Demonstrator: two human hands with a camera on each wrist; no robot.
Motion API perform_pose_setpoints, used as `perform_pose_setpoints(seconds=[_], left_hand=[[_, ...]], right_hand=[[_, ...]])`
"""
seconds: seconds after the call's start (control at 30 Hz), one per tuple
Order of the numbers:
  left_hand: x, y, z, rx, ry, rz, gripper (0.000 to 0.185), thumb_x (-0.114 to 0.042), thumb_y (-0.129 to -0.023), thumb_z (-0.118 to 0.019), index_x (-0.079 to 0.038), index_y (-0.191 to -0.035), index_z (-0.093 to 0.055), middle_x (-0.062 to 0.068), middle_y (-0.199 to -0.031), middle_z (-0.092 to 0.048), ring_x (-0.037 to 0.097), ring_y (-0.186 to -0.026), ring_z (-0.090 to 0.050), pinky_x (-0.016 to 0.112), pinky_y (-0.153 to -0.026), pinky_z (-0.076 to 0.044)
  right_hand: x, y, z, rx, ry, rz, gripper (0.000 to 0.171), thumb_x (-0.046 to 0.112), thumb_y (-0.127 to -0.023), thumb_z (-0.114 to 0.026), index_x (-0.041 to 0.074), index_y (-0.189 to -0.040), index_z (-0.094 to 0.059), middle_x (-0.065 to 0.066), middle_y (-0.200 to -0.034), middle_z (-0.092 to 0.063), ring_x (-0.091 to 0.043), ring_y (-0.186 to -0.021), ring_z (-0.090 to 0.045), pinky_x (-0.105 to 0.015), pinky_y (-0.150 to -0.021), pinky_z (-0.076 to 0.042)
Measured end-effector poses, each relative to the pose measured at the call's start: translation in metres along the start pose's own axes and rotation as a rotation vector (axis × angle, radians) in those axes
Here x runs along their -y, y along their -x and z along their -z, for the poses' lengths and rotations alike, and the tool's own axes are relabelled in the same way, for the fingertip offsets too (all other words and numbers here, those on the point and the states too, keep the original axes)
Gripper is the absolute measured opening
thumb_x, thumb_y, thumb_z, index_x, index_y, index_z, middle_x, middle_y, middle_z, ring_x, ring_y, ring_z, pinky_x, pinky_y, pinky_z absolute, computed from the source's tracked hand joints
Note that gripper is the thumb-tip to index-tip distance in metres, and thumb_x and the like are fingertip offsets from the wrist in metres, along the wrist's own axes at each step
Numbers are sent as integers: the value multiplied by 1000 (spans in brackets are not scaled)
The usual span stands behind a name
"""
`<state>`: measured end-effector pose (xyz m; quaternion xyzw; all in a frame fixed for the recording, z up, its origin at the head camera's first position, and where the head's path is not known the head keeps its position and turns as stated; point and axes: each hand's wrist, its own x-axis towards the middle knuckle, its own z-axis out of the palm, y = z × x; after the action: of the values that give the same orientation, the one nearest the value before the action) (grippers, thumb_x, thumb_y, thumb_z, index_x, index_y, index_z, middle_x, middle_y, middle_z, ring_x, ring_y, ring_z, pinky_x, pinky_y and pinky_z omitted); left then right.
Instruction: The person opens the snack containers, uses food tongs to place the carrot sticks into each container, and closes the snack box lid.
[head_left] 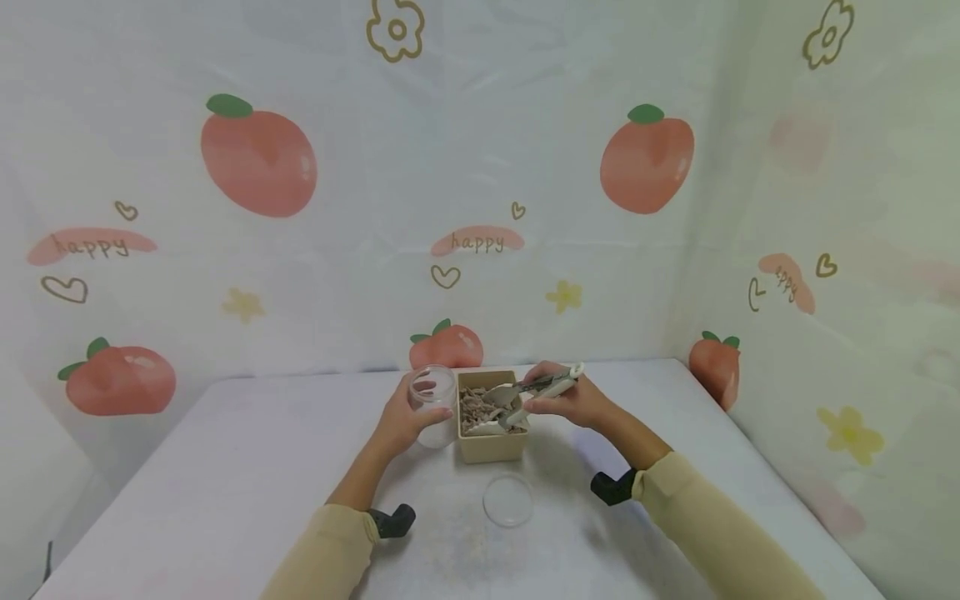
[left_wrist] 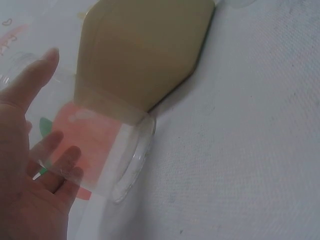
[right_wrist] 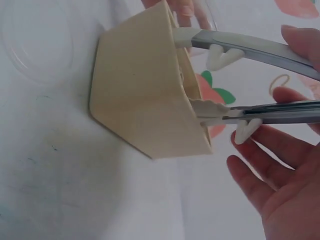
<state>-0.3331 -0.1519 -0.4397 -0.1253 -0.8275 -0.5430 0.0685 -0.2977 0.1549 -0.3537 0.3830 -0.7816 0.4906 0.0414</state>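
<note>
In the head view my left hand (head_left: 400,423) holds a clear, open-topped jar (head_left: 435,432) upright at the left side of a beige box (head_left: 491,450). The left wrist view shows the thumb and fingers around the jar (left_wrist: 95,145), its base on the white surface. My right hand (head_left: 576,405) grips a pair of tongs (head_left: 557,386) with white tips and metal arms. Their arms are spread, and the tips reach into the box among greyish-brown shredded pieces (head_left: 474,408). In the right wrist view the box wall (right_wrist: 140,90) hides most of the tips.
A clear round lid (head_left: 508,501) lies flat on the white table (head_left: 300,467) in front of the box. Behind the table hangs a white cloth (head_left: 480,150) printed with peaches, and another side of it stands at the right. Each wrist wears a black mount.
</note>
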Motion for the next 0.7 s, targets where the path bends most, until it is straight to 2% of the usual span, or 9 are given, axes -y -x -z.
perform_pose_setpoints(seconds=[0.1,0.27,0.5,0.7], left_hand=[[1,-1,1,2,1,-2,86,-29,-76,-84,-15,-145,-35,12,-134,-54,34,-130,-44,52,-108,-31],[2,-1,0,4,5,-4,87,-29,-76,-84,-15,-146,-34,13,-135,-54,34,-130,-44,53,-108,-31],[3,-1,-1,-1,1,-4,86,-28,-76,-85,-15,-145,-35,13,-134,-54,34,-129,-45,53,-107,-31],[3,-1,0,4,2,-11,87,-29,-76,-85,-14,-145,-34,12,-134,-55,34,-130,-45,53,-108,-31]], right_hand=[[-4,0,-1,-15,-26,-21,26,-5,-83,-70,-14,-105,-59,-23,-83,-61,-10,-65,-51,-26,-57,-43],[-1,1,-5,-71,-4,-47,25,-1,-83,-72,-13,-102,-61,-17,-83,-64,-11,-67,-54,-27,-58,-45],[5,-1,-3,-85,-10,-109,24,0,-83,-73,-13,-102,-63,-19,-89,-65,-15,-72,-57,-27,-62,-47],[8,-1,-2,-100,3,-99,24,-1,-83,-73,-13,-101,-63,-25,-91,-65,-15,-73,-59,-26,-63,-48]])
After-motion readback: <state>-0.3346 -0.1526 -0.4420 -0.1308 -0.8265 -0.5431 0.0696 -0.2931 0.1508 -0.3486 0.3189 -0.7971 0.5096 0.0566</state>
